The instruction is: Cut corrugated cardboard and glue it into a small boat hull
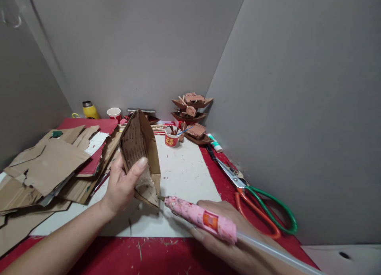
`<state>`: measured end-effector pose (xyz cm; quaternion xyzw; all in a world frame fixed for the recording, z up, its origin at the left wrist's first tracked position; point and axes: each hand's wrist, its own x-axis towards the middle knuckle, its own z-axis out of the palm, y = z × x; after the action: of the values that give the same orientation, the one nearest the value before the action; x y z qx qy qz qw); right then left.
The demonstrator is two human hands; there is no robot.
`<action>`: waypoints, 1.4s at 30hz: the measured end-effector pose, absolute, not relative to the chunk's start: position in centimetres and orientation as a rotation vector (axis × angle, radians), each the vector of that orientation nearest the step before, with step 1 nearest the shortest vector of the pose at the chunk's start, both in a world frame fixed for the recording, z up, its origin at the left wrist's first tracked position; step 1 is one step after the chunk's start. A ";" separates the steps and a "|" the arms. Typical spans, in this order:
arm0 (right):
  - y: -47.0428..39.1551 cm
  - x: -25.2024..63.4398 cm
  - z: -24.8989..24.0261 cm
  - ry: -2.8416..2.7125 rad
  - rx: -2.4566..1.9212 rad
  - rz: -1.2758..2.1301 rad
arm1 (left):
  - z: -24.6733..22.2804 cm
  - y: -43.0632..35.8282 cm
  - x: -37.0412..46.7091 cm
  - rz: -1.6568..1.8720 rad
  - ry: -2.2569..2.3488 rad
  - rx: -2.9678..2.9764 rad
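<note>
My left hand (pixel 120 183) grips a folded cardboard boat hull (pixel 139 152) and holds it tilted up above the white sheet, thumb on its outer side. The hull is dark brown over much of its outside and bare cardboard inside and at the lower end. In my right hand (pixel 217 231) is a pink hot glue gun (pixel 202 217) with an orange label and a long clear glue stick trailing from its back. The nozzle is at the hull's lower right edge; whether it touches is hard to tell. The fingers around the glue gun are partly hidden beneath it.
Stacked cardboard pieces (pixel 56 164) fill the left side. Finished brown model boats (pixel 192 112) stand at the back, near a red paper cup (pixel 172 137) with a brush. Large scissors (pixel 238 181) with red and green handles lie at right by the grey wall (pixel 312 108).
</note>
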<state>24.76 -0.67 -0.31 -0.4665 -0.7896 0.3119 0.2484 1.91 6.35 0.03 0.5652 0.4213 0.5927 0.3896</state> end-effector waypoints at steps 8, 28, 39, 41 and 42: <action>-0.8 24.2 -0.3 -2.299 -1.180 0.861 | -0.7 6.5 2.2 1.561 1.030 1.502; -1.1 23.5 -1.3 -2.377 -1.037 0.600 | -1.0 5.4 3.1 1.559 1.013 1.542; -1.1 24.3 -2.1 -2.455 -1.025 0.575 | 0.7 5.8 2.5 1.719 1.146 1.584; -1.1 24.4 -2.1 -2.438 -1.023 0.518 | 1.1 5.9 2.4 1.758 1.177 1.633; -1.1 24.5 -2.2 -2.420 -1.028 0.490 | 1.3 6.0 2.4 1.776 1.189 1.641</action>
<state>24.50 -1.07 -2.17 -0.3740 -0.8803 0.1781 0.2315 2.37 5.98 1.29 0.5939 0.4304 0.6426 0.2215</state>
